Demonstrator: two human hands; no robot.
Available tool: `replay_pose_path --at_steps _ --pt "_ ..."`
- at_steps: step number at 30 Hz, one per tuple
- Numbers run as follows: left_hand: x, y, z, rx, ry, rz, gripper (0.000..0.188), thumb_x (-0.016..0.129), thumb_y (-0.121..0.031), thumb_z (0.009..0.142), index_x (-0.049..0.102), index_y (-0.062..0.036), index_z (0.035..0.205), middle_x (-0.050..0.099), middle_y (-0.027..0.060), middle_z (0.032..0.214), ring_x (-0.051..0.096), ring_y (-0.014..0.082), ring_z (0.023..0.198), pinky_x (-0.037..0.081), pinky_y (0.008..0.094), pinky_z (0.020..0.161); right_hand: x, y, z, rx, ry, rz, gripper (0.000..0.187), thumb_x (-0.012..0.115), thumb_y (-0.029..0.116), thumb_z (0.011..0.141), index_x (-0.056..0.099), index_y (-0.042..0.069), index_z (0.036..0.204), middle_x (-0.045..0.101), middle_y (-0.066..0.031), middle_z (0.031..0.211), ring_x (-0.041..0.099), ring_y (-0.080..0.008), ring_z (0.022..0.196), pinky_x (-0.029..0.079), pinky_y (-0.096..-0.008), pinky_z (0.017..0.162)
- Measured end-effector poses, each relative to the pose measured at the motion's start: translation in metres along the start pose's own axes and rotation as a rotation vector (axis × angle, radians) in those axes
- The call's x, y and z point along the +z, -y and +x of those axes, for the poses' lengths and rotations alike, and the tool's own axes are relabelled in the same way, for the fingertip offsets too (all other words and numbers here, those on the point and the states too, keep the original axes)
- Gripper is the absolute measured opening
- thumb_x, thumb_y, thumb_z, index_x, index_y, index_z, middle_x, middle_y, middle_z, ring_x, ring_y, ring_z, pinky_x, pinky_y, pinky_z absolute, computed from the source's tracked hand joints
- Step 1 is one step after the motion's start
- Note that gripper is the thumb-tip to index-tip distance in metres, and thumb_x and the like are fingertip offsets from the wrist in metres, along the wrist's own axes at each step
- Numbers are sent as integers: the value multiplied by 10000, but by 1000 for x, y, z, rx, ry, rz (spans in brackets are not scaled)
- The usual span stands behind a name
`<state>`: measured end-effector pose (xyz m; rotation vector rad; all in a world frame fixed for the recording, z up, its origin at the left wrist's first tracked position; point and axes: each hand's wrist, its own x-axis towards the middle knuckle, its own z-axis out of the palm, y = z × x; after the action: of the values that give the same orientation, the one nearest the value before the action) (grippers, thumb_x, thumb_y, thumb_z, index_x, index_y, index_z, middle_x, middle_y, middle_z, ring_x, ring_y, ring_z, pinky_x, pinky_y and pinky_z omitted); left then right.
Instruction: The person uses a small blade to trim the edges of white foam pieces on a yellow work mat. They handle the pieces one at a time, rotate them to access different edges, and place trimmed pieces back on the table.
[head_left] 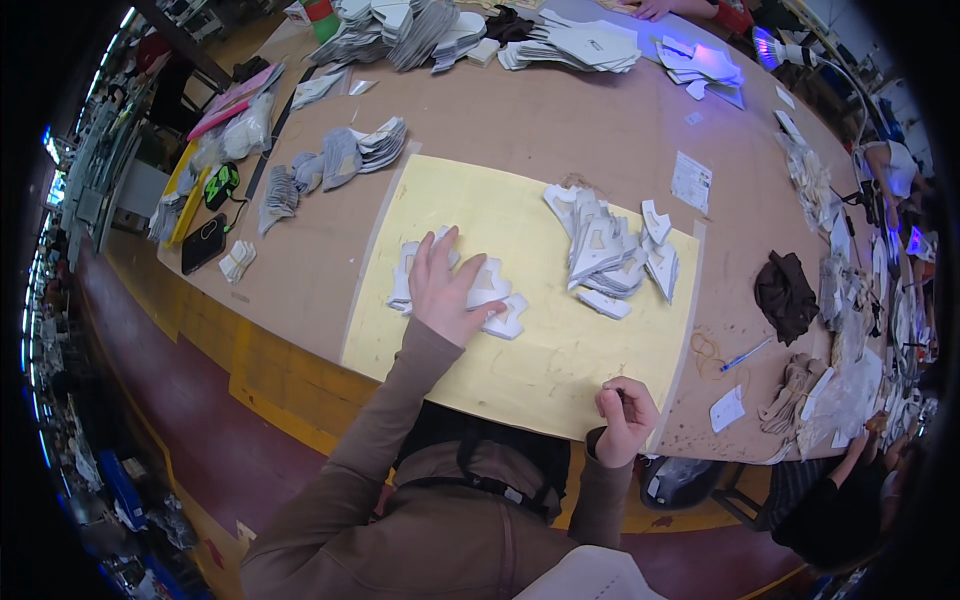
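The left hand [440,300], left of the frame's centre, has its grip spread, fingers fanned and thumb held wide, resting over a loose row of thin, flat white pieces [488,285] with notched, angular edges. The right hand [630,415], lower and right of centre, has its grip curled in, thumb pressed near the bent forefinger; I cannot tell whether something small is pinched there. Both wrists come out of smooth brown sleeves [380,430]. The white pieces lie on a smooth, pale yellow sheet [470,375], scuffed with small dark marks, and toward its upper right sits a thicker pile of similar pieces [605,255], stacked in overlapping layers, some showing a beige patch. The sheet lies on a broad desk [520,125] covered in dull tan material. On the right side of the frame are a crumpled dark brown cloth [785,297], a slim blue pen [745,354] and thin, tangled tan loops [706,352]. At the left lie a glossy black phone [205,244], a small bundle of white strips [238,261] and, above them, soft-looking grey bundles [342,157]. Along the top, flat white shapes [580,45] are heaped in sliding layers, and a lamp [770,50] at upper right throws violet-blue light.
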<state>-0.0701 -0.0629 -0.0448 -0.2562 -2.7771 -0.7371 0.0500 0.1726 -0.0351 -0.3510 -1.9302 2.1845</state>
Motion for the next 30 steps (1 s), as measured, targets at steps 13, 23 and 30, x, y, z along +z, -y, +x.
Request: replay_pose_path --at_steps 13,23,30 --pt "-10 -35 -38 173 498 -322 497 753 -163 739 566 -76 1191 536 102 970 563 290 962 458 353 797 3 8 4 26 -56 68 37 592 1 897 589 -26 872 532 -13 671 449 -61 561 347 -198 514" --pt "-44 -25 -30 -48 511 -851 223 694 -70 808 621 -51 1018 562 90 1015 573 278 908 459 328 840 1 2 3 44 43 66 102 565 85 940 581 -15 926 516 -17 647 443 -62 556 332 -189 509" --pt "-13 -29 -54 211 549 -366 411 780 -152 687 596 -67 1045 552 100 1036 540 294 987 447 368 831 -4 -5 11 34 -73 130 179 491 154 991 576 -2 979 502 -14 639 402 -58 530 304 -191 488"
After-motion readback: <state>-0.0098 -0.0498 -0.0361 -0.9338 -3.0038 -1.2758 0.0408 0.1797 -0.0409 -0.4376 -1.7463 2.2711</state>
